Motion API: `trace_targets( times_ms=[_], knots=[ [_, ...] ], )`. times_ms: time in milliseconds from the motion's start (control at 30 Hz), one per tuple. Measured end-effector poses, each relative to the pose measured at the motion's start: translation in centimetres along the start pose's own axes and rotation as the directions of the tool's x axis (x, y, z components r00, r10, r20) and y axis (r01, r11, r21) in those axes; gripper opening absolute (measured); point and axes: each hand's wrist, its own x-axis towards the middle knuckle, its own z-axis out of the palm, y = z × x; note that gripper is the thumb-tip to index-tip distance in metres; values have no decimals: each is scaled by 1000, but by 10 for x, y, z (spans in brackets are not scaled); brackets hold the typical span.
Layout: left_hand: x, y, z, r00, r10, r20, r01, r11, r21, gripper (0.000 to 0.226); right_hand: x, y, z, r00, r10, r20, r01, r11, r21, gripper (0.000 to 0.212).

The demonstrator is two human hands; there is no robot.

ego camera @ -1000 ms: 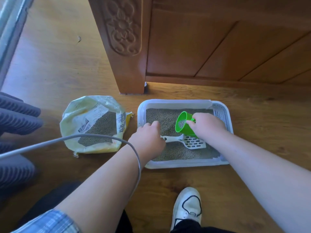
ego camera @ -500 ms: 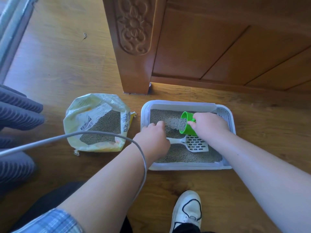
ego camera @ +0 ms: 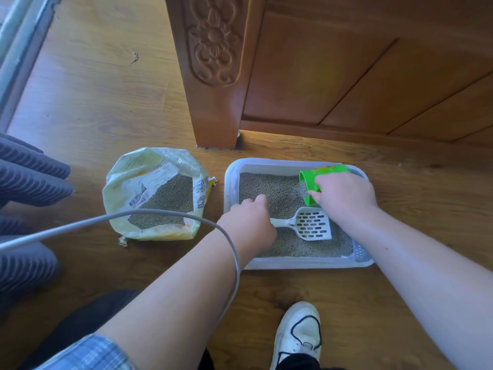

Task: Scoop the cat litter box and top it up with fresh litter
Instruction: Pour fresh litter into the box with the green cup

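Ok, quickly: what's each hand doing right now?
Left hand: grips the white scoop by its handle.
Right hand: grips the green cup, tipped over the litter box.

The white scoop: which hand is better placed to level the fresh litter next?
Probably left. The left hand grips the scoop by its handle inside the litter box; the right hand holds the tipped green cup.

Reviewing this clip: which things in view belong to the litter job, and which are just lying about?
Job: litter box, white scoop in left hand, green cup in right hand, open litter bag.
Lying about: grey cable, white shoe, carved furniture leg, grey ribbed fabric.
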Motion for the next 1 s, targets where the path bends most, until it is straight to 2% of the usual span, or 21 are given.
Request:
trace_targets(
  times_ms=[133,300,433,567,733,900,1000],
  knots=[
    [0,2,1,1000,0,21,0,1000,0,48,-6,-6,2,998,-53,-26,53,999,-12,43],
    [1,0,2,1000,8,30,-8,1000,0,48,-8,7,5,1000,10,-11,-10,1000,-28,40],
    [0,1,1,999,-1,33,1,1000,-1,47,-10,0,4,998,-39,-55,40,999,13,39],
    [-1,3,2,999,13,31,-13,1000,6,48,-11,8,-5,997,7,-80,-8,1000,-15,29],
    [-6,0,-4,1000,3,-10,-3,1000,-1,45,-14,1,-11,997,-20,-77,19,1000,-18,34],
    [-17,-7,-14,994,40,-97,-41,999,-7,40,0,-9,-17,991,113,72,-104,987,-119,11],
    [-24,-23,-27,979,29,-202,-38,998,-40,39,-1,-22,-38,995,61,82,-56,996,-63,19]
  ],
)
